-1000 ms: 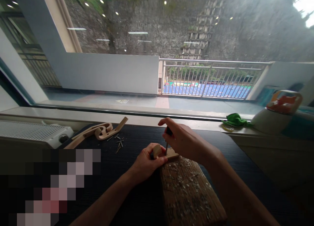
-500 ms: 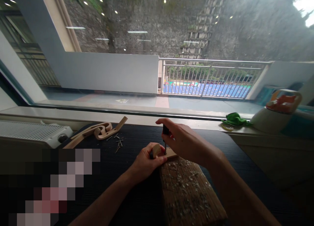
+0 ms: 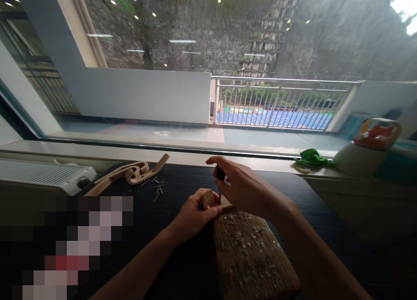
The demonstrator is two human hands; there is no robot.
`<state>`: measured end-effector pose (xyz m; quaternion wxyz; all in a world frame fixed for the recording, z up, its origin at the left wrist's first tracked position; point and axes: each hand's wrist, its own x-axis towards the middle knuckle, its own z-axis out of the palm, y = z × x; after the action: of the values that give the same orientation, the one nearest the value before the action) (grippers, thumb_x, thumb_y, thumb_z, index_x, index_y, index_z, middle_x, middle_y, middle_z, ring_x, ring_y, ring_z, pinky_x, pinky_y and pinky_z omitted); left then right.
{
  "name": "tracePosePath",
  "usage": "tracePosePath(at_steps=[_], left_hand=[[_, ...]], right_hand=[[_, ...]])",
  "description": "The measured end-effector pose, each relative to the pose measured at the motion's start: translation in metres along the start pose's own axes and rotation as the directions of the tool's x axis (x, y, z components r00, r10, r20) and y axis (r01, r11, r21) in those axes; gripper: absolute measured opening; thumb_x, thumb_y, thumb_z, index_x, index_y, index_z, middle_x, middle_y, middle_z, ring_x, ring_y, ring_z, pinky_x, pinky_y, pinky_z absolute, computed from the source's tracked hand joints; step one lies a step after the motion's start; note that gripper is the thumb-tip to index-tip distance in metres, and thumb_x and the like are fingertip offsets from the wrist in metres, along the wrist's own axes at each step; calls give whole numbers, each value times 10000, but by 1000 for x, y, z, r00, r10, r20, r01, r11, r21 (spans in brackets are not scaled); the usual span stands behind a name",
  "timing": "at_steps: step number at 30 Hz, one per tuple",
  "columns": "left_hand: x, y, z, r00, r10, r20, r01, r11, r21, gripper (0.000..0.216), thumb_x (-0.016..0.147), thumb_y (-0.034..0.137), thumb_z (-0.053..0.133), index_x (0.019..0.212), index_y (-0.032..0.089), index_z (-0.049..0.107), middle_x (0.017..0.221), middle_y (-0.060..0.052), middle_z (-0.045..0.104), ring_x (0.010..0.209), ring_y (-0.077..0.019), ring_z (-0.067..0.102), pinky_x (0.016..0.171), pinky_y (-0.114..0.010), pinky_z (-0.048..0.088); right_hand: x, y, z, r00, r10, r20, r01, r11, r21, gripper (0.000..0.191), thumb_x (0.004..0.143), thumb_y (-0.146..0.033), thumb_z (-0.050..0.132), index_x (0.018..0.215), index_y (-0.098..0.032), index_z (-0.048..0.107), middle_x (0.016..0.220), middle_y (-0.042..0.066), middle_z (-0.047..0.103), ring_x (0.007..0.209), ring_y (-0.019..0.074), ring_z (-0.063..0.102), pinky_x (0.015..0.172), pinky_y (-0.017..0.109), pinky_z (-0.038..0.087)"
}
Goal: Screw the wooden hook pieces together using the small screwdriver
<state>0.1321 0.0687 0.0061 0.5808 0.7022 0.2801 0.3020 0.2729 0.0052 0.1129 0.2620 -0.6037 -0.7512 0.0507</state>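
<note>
My left hand (image 3: 193,216) is closed around a small pale wooden piece (image 3: 207,198), pressing it onto the far end of a wooden board (image 3: 250,256) strewn with shavings. My right hand (image 3: 243,187) is closed on a slim tool with a dark handle (image 3: 220,174), held upright. The tool's metal tip meets the wooden piece right beside my left thumb. Both hands work close together over the dark table (image 3: 176,187).
Curved wooden parts (image 3: 130,174) and several loose nails (image 3: 158,189) lie at the table's far left. A white radiator (image 3: 42,174) sits at left. On the window ledge are a green cloth (image 3: 312,158) and a white container (image 3: 365,154). A blurred-out patch covers the lower left.
My right hand and the tool shifted slightly left and turned a little on the wooden piece. My left hand kept its grip in place.
</note>
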Motion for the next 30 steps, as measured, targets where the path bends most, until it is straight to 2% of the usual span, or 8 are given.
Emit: tracePosePath(at_steps=[7,14,18,24,30], left_hand=[[-1,1,0,1000,-8,5,8,1000,-4,239,696,256,672,886,151,571,769,13,529,699,-114,451,662,-229,387],[0,1,0,1000,-5,11,5,1000,-18,232,697,245,670,884,145,577,757,22,514,683,-103,433,657,-220,374],[1,2,0,1000,-3,11,3,1000,1,228,698,249,671,875,142,575,738,27,503,673,-101,427,652,-218,372],[0,-3,-1,1000,3,7,-3,1000,7,245,702,271,676,885,156,561,788,12,524,695,-109,445,660,-221,381],[1,-5,-2,1000,10,29,-9,1000,-19,239,709,282,675,882,163,560,793,15,524,708,-111,457,670,-219,382]], right_hand=[[1,7,3,999,46,-14,-46,999,-20,343,839,-206,438,1181,-217,461,813,44,645,646,136,529,556,260,361],[2,5,3,998,53,-41,-57,994,-98,385,820,-219,467,1205,-203,470,863,67,663,648,152,544,571,285,363],[0,1,-4,1000,31,2,-31,999,-22,477,816,-200,454,1291,-223,426,938,69,659,713,150,566,619,273,400],[-1,4,-8,999,35,6,-35,999,-14,400,837,-194,429,1232,-200,493,793,50,665,618,129,542,552,247,373],[1,5,-8,997,77,-17,-77,996,-44,397,819,-208,476,1213,-174,515,777,62,664,630,144,557,556,253,377]])
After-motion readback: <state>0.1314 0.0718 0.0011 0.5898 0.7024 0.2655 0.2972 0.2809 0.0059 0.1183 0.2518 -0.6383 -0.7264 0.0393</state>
